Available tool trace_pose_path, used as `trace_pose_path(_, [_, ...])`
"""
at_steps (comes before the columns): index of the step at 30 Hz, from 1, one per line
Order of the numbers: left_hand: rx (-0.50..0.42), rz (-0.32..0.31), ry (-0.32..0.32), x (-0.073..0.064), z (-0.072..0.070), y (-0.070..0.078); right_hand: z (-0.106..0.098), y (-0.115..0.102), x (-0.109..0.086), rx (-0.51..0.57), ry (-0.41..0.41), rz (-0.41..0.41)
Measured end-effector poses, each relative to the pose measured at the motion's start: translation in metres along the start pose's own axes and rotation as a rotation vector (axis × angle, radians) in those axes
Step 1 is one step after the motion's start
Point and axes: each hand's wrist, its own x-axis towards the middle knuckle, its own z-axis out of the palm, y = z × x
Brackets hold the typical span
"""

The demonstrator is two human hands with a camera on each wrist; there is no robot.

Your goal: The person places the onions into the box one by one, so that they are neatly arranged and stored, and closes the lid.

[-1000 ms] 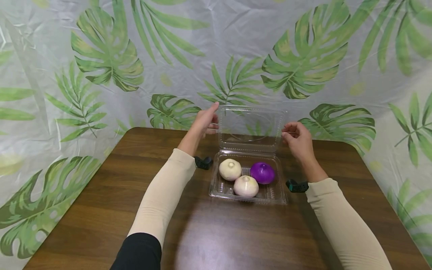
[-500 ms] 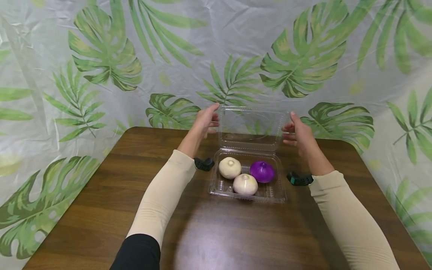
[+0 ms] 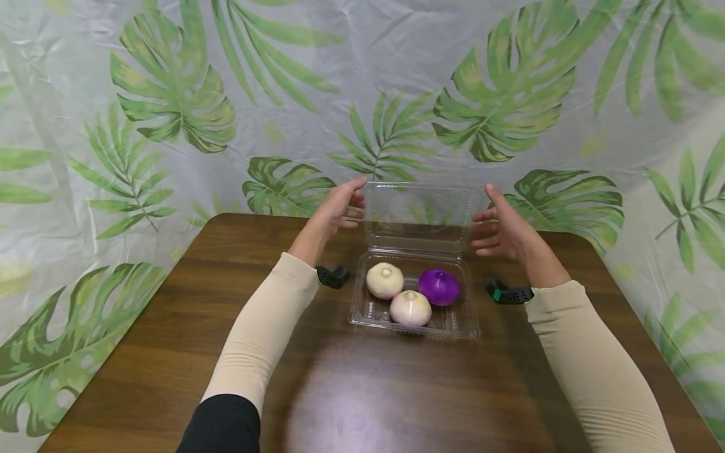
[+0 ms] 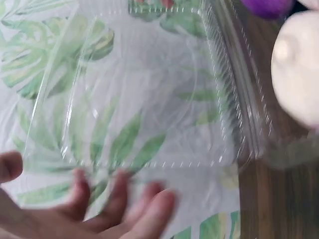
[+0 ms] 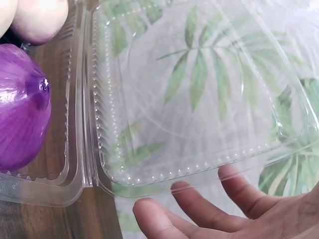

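A clear plastic clamshell container sits on the table with its see-through lid raised at the back. Inside its base lie a purple onion and two pale onion-shaped bulbs, one at the back left and one in front. My left hand is beside the lid's left edge, fingers spread and relaxed. On the other side, my right hand has its thumb up and fingers extended, fingertips right at the lid's edge. Neither hand grips anything.
The brown wooden table reaches back to a leaf-print cloth hung behind it. Each wrist wears a black camera band, one on the left and one on the right.
My right hand has let go of the lid's right edge and opened its fingers, moving slightly right. The left hand has shifted a little left, away from the lid, which stays raised.
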Motion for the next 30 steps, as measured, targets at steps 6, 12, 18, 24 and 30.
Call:
trace_pose_path(6, [0.148,-0.129,-0.180,-0.001,-0.014,0.005,0.001,-0.002,-0.002,0.082,-0.002,0.013])
trace_pose_path(12, [0.154,-0.126,-0.198,-0.003,-0.015,0.005,0.006,-0.005,-0.004,0.137,-0.011,0.014])
trace_pose_path(18, [0.163,-0.110,-0.196,-0.004,-0.015,0.003,0.008,-0.005,-0.004,0.111,0.000,0.014])
trace_pose_path(24, [0.198,-0.088,-0.196,-0.005,-0.014,0.002,0.009,-0.006,-0.006,0.102,0.010,0.010])
trace_pose_path(30, [0.201,-0.076,-0.184,-0.006,-0.013,0.003,0.009,-0.005,-0.007,0.088,0.019,0.001])
